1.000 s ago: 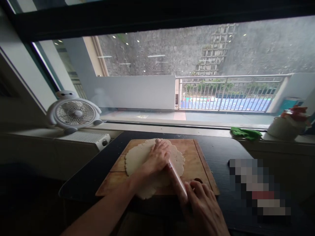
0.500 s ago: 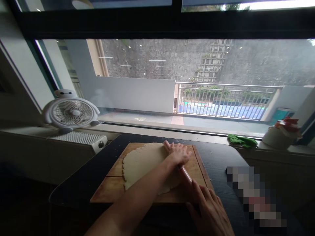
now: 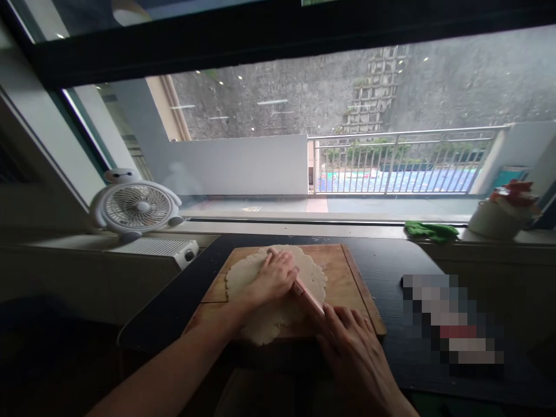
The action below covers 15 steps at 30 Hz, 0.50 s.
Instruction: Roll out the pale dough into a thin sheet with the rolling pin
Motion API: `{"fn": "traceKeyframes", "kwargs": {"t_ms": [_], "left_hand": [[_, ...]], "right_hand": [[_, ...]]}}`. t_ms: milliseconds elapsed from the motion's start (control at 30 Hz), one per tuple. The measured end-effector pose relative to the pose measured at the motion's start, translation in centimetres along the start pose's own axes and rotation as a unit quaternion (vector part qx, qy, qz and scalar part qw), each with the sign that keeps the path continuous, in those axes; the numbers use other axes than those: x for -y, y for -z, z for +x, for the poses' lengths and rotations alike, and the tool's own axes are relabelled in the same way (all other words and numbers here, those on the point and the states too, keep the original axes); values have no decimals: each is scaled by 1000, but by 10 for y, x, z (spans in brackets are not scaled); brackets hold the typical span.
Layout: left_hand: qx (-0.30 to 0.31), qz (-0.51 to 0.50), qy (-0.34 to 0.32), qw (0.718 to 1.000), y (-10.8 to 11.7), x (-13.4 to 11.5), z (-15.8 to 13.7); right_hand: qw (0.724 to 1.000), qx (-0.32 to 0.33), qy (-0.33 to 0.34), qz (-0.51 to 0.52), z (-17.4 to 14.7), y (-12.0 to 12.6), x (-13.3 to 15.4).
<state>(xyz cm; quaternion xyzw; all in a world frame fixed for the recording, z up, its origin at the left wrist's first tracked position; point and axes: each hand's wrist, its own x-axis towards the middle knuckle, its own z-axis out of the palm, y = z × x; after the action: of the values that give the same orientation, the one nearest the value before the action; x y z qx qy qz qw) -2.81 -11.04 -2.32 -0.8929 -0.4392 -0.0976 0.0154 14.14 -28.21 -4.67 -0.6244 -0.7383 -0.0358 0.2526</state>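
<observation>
In the head view, your left hand (image 3: 278, 275) drapes over the smooth rolling pin (image 3: 307, 297), slanting from eleven to five o'clock across flat, ragged-edged dough (image 3: 274, 315); your right hand (image 3: 354, 341) covers the pin's near end. I cannot tell whether either grip closes round. At seven o'clock, dough overhangs the wooden cutting board (image 3: 344, 289); three o'clock is bare.

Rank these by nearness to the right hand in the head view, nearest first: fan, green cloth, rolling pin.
1. Rolling pin: near end touching the right hand.
2. Green cloth: ahead, to the right.
3. Fan: ahead, far left.
</observation>
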Motion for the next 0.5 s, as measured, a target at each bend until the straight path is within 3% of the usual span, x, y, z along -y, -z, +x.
{"fn": "traceKeyframes", "kwargs": {"t_ms": [133, 233, 333, 500], "left_hand": [[37, -32, -1, 999, -8, -39, 72], [31, -57, -6, 998, -11, -50, 92], [14, -62, -14, 998, -11, -36, 62], [-55, -42, -11, 998, -2, 9, -32]], "right_hand": [[998, -26, -33, -49, 5, 6, -24], [996, -47, -39, -63, 7, 1, -32], [997, -62, -10, -54, 5, -12, -24], [997, -42, 49, -33, 1, -21, 10]]}}
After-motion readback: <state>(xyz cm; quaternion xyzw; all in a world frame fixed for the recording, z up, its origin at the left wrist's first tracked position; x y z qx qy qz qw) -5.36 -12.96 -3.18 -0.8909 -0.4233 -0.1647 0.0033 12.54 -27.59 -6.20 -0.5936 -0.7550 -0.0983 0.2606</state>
